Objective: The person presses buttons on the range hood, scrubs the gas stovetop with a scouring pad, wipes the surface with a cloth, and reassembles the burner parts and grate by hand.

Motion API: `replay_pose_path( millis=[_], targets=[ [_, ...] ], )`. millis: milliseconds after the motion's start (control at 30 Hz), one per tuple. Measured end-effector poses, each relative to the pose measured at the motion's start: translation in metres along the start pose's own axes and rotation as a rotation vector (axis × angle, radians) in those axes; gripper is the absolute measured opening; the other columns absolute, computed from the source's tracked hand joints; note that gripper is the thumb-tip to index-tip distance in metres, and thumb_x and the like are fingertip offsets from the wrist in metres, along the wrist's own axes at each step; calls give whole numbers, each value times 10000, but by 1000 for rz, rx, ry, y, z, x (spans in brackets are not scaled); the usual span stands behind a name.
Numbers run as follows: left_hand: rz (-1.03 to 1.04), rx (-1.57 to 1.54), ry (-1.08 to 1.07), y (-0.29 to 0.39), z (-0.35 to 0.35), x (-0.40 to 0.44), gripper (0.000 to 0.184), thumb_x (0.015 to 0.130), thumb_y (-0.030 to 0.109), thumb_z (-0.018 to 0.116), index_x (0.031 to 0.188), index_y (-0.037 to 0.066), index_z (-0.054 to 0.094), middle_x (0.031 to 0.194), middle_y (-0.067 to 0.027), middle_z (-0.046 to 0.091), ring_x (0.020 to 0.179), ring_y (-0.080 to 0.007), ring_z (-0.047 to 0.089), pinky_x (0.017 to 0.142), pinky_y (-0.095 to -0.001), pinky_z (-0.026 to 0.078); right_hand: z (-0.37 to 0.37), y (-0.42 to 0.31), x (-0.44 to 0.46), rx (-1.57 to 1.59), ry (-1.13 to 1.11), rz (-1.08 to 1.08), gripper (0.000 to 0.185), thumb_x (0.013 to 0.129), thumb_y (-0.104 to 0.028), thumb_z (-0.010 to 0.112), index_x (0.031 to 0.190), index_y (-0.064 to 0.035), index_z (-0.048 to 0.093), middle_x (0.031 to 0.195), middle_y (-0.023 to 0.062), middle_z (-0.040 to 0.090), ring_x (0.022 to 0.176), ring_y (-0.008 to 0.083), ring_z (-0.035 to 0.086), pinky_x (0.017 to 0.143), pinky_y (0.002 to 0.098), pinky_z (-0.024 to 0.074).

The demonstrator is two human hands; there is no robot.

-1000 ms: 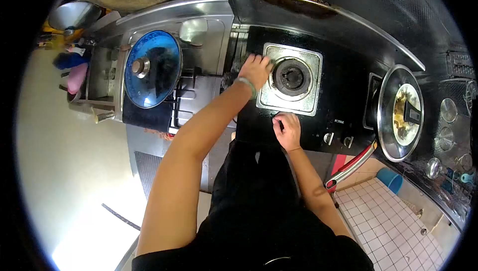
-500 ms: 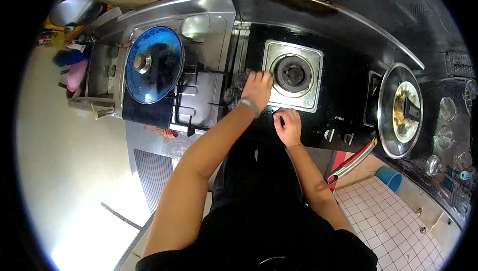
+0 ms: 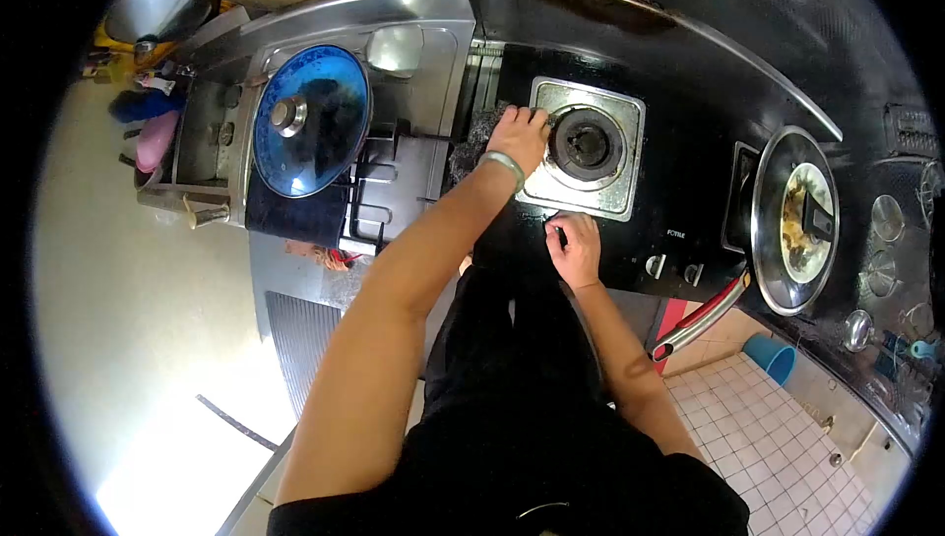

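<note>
My left hand (image 3: pixel 522 139), with a bangle at its wrist, presses a dark grey cloth (image 3: pixel 477 139) against the black glass hob (image 3: pixel 679 172). Its fingers curl beside the left edge of the square metal burner plate (image 3: pixel 638 157). The round burner (image 3: pixel 588 142) sits in the middle of that plate. Just below the plate's front edge, my right hand (image 3: pixel 576 252) is closed, thumb and forefinger drawn together. Whatever lies between those fingers, if anything, is too dark to make out.
At right stands a pan under a glass lid (image 3: pixel 771 231), its red-and-silver handle (image 3: pixel 704 317) jutting past the hob front. Two knobs (image 3: pixel 656 265) lie near it. Left are a blue-tinted lidded pan (image 3: pixel 325 142), a second metal stove (image 3: pixel 428 157) and a sink (image 3: pixel 202 147).
My left hand has slid away from me along the left side of the burner plate, and the cloth moved with it. My right hand stays nearly in place. The view has shifted slightly.
</note>
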State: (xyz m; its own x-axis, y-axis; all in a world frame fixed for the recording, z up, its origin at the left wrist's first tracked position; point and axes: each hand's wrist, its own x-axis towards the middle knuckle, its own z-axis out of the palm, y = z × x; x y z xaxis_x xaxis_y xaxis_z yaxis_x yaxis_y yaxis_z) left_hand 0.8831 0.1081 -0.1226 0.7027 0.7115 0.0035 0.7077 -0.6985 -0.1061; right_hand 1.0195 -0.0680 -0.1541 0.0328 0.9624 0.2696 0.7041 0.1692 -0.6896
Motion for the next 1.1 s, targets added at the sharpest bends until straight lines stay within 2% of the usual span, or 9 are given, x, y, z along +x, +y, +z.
replay_pose_path(
  millis=[167, 333, 500, 533, 567, 667, 800, 967, 1100],
  targets=[
    [-3, -42, 116, 10, 1, -26, 231, 904, 170, 526, 1051, 85, 683, 1092, -77, 559, 1047, -249, 540, 894, -396, 413, -2, -2, 4, 15, 23, -34, 92, 811, -128, 712, 864, -98, 643, 902, 74, 676, 851, 311, 622, 793, 415, 481],
    [-122, -18, -55, 1, 7, 23, 243, 962, 163, 475, 1067, 67, 673, 1087, -89, 557, 1061, -249, 537, 936, -400, 382, -4, -4, 3, 8, -6, -2, 91, 805, -117, 706, 862, -88, 641, 892, 71, 670, 835, 302, 623, 781, 413, 479],
    [-214, -82, -110, 47, 7, -37, 245, 955, 147, 466, 1062, 50, 665, 1079, -119, 576, 1038, -299, 552, 901, -441, 414, -2, -2, 4, 16, -5, -36, 112, 794, -128, 705, 866, -77, 635, 871, 103, 648, 839, 329, 609, 792, 440, 469],
    [-361, -324, -168, 61, -22, -42, 238, 930, 136, 499, 1075, 19, 648, 1084, -131, 572, 1061, -307, 543, 920, -461, 406, -2, -1, 3, 2, -20, -33, 122, 789, -128, 705, 869, -73, 631, 872, 112, 639, 843, 338, 602, 795, 449, 465],
    [-211, -138, -141, 78, 20, -53, 274, 876, 155, 563, 1096, 2, 623, 1082, -128, 571, 1069, -312, 539, 933, -475, 403, -4, 0, 3, -15, -32, -31, 132, 784, -128, 705, 873, -69, 628, 873, 122, 630, 846, 347, 596, 797, 458, 461],
    [-200, -162, 94, 106, 2, -63, 342, 804, 205, 624, 1094, 24, 630, 1063, -119, 549, 1034, -282, 542, 908, -437, 407, 1, 9, -2, -40, -86, -21, 188, 778, -151, 701, 850, -42, 566, 850, 120, 566, 866, 349, 552, 775, 436, 426],
    [-270, -146, -100, 76, -20, -49, 376, 812, 199, 610, 1144, 21, 619, 1057, -105, 546, 1016, -270, 545, 886, -441, 417, 0, 4, -1, -20, -65, -46, 186, 778, -150, 693, 862, -43, 565, 850, 119, 567, 871, 348, 552, 774, 432, 423],
    [-139, -119, -18, 101, -7, -67, 373, 813, 221, 631, 1128, 21, 618, 1154, -115, 522, 1141, -286, 499, 986, -412, 383, -4, 3, 1, 1, -80, -38, 170, 787, -142, 721, 890, -50, 623, 900, 132, 619, 876, 363, 579, 826, 455, 442],
    [-299, -143, 23, 83, -1, -72, 281, 848, 185, 577, 1089, 51, 631, 1089, -104, 529, 1033, -278, 524, 916, -416, 407, -3, 3, 0, 14, -96, -22, 111, 786, -124, 702, 849, -57, 639, 903, 122, 634, 893, 353, 578, 833, 459, 440]
  ],
)
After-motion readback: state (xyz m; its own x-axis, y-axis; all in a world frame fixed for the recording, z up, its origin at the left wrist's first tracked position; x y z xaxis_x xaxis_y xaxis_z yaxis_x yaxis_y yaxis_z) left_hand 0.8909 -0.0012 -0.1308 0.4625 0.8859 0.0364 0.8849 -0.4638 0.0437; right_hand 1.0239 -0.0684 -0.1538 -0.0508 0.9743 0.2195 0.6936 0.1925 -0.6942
